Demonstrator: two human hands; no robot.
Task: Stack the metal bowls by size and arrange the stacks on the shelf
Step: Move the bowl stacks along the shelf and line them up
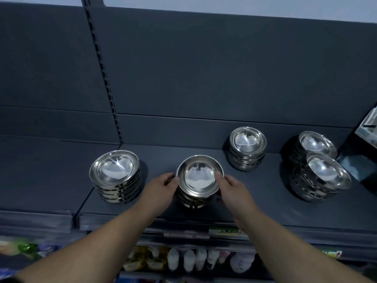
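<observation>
Several stacks of shiny metal bowls stand on a dark grey shelf (255, 193). The middle stack (199, 176) sits near the shelf's front, and both my hands grip it. My left hand (161, 187) holds its left side with the thumb on the top bowl's rim. My right hand (231, 185) holds the right side the same way. A wider stack (115, 175) stands to the left. A smaller stack (247, 148) stands further back on the right. Two more stacks, one behind (317, 144) and one in front (324, 174), stand at the far right, touching each other.
A slotted upright post (102, 64) divides the dark back panel. Boxed goods (369, 127) sit at the right edge. Below the shelf's front lip, white bottles (189, 260) and colourful packets (142, 260) fill a lower shelf.
</observation>
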